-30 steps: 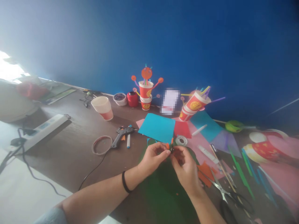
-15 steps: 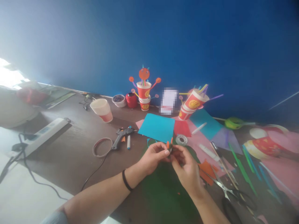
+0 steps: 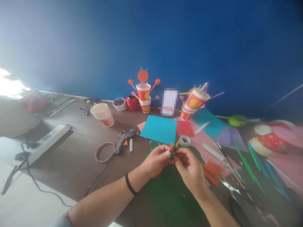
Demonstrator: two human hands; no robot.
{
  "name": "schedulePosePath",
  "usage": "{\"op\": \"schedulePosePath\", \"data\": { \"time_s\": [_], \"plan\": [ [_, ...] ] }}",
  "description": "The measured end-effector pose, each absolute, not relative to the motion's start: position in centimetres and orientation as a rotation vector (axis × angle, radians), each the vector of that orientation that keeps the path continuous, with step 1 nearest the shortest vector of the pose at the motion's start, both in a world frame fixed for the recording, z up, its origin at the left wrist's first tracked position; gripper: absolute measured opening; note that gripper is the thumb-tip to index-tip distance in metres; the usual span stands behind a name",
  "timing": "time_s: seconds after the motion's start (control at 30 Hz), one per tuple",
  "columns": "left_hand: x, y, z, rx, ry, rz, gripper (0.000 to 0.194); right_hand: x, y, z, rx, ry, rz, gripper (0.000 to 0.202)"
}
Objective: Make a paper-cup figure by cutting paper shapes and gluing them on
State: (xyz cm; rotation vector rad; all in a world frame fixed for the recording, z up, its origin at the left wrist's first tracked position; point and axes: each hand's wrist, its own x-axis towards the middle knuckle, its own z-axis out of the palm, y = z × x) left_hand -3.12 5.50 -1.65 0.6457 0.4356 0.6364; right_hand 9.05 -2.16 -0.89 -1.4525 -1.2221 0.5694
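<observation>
Between my fingertips is a small dark green paper piece [image 3: 172, 154] with two orange tips standing up from it. My left hand [image 3: 158, 160] pinches its left side, thumb on the near face. From the right, my right hand [image 3: 189, 164] pinches the same piece; fine detail there is blurred. Below both hands lies a large green sheet [image 3: 172, 195] on the dark table. A roll of tape [image 3: 184, 141] sits just beyond my right fingers, and a blue sheet [image 3: 158, 128] lies beyond my left hand.
A glue gun [image 3: 124, 138], a tape ring [image 3: 104, 152] and a white cup [image 3: 103, 115] are on the left, near a power strip [image 3: 47, 143]. Paper-cup figures [image 3: 144, 94] stand by the blue wall. Scissors [image 3: 233, 189], orange paper [image 3: 211, 171] and several straws [image 3: 248, 168] lie right.
The two orange tips now stand farther apart, and more of the green piece shows between my fingers. Both hands keep their pinch. The view has shifted slightly.
</observation>
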Motion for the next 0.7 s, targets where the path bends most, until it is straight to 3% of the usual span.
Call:
{"op": "schedulePosePath", "data": {
  "time_s": [0.7],
  "plan": [
    [-3.09,5.74,-2.13,0.66,0.414,0.605,0.024,9.47,-2.24,-0.57,-1.535,-1.317,0.512,0.007]
  ]
}}
